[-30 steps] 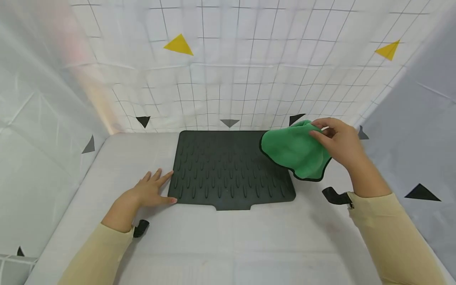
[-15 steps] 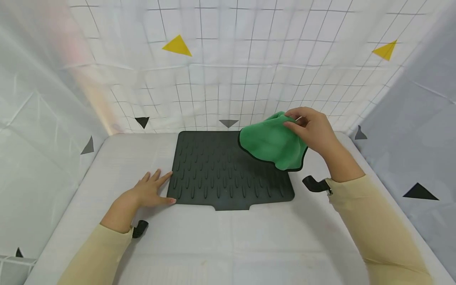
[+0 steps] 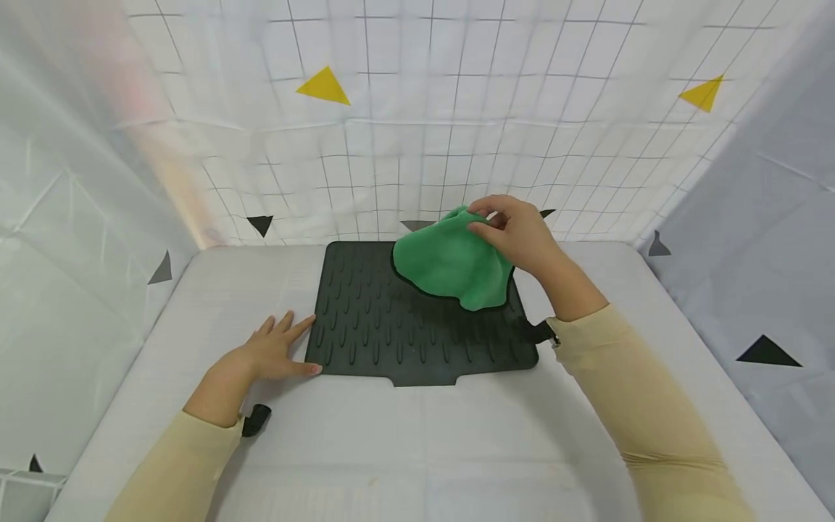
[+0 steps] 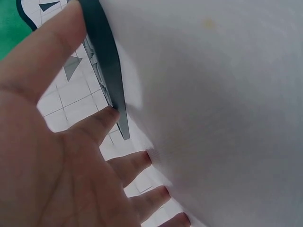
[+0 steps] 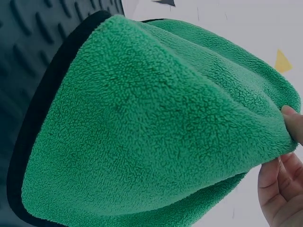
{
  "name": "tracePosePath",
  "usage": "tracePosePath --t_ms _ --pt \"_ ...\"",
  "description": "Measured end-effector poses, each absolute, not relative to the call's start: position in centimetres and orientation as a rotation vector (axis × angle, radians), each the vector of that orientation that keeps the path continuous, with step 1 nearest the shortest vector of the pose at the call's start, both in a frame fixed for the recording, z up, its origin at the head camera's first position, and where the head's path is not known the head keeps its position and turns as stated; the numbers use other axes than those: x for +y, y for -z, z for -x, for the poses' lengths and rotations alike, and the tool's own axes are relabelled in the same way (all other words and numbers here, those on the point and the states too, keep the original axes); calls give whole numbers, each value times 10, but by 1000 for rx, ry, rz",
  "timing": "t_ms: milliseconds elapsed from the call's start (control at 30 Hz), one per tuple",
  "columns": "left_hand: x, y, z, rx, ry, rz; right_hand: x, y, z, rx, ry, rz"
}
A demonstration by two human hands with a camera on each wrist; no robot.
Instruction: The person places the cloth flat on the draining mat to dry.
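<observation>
- Two hands show in the head view: the right hand [image 3: 515, 235] pinches a bunched green cloth [image 3: 450, 264] at its top, lifted over the far right part of the black ribbed mat [image 3: 391, 319], toward 1 o'clock from the mat's middle. The left hand [image 3: 274, 351] lies flat on the white table [image 3: 417, 442] at the mat's 9 o'clock edge, fingers straight and spread, fingertips touching that edge.
- From the left wrist, the left hand [image 4: 52, 156] is splayed and grips nothing; the forefinger tip meets the mat's [image 4: 106, 71] thin dark edge, the other fingers rest on the white table [image 4: 218, 104]. A sliver of green cloth [image 4: 12, 28] shows at 11 o'clock.
- From the right wrist, the green cloth [image 5: 156, 127] hangs as a loose fold with a black hem, above the mat [image 5: 33, 42]; fingertips [image 5: 279, 189] nip only its corner at 4 o'clock.
- Risk, as I judge it: so slight a pinch on a bunched cloth could slip and drop it in a heap. The flat hand bears lightly, so drag from the cloth could shift the mat.
</observation>
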State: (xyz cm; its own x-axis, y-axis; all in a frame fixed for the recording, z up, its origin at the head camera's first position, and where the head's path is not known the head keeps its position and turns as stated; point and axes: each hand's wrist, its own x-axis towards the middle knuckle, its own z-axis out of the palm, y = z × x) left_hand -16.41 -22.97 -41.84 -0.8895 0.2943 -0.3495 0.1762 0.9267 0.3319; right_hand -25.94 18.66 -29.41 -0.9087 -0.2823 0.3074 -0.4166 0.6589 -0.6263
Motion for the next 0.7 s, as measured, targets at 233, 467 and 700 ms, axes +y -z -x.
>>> tracePosePath --t_ms 233,467,700 --pt "-231 420 165 2688 -417 -332 161 309 266 -2734 -1148 -680" --pt "-232 421 166 2686 -423 -325 142 341 279 -2831 -1188 -770" --pt "-231 421 166 2686 -412 -335 136 367 290 -2892 -1101 -776"
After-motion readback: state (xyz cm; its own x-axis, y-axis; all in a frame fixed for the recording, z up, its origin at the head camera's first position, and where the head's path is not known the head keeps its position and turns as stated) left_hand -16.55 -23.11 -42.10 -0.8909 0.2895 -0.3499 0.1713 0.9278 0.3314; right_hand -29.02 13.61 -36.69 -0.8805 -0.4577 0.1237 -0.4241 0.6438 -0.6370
